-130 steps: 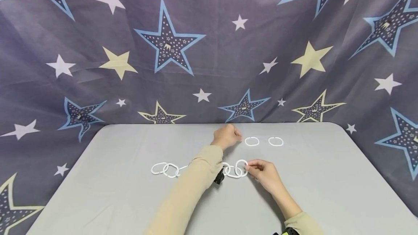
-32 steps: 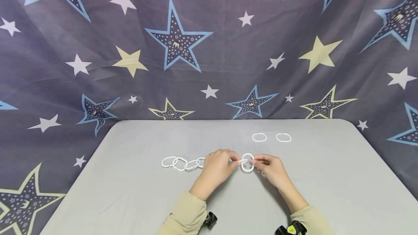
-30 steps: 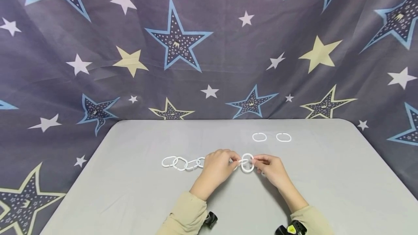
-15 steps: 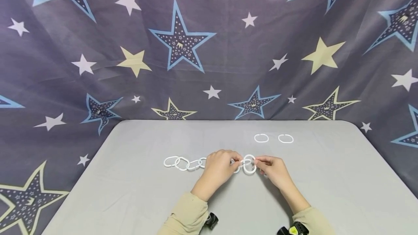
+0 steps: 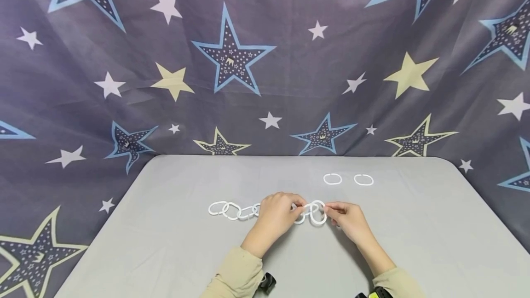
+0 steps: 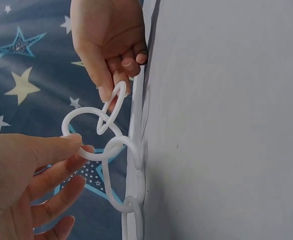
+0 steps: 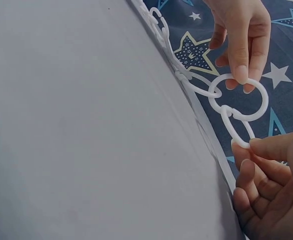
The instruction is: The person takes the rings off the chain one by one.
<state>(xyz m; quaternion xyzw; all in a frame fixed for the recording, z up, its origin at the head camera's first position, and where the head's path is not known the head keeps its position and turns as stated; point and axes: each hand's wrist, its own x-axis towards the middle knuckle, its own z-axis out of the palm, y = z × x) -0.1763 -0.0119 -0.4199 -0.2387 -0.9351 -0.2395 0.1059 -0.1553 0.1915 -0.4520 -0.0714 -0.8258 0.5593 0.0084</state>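
Lower centre in the head view, the left hand (image 5: pixel 275 215) pinches a link (image 6: pixel 88 109), the right hand (image 5: pixel 348 219) the interlocked end link (image 6: pixel 118 105).

Your left hand (image 6: pixel 24 182) pinches a white ring (image 6: pixel 89 109), and your right hand (image 6: pixel 111 37) pinches a second ring (image 6: pixel 120 103) hooked through it. From the first, more links (image 6: pixel 107 185) run down along the grey table (image 6: pixel 226 120).
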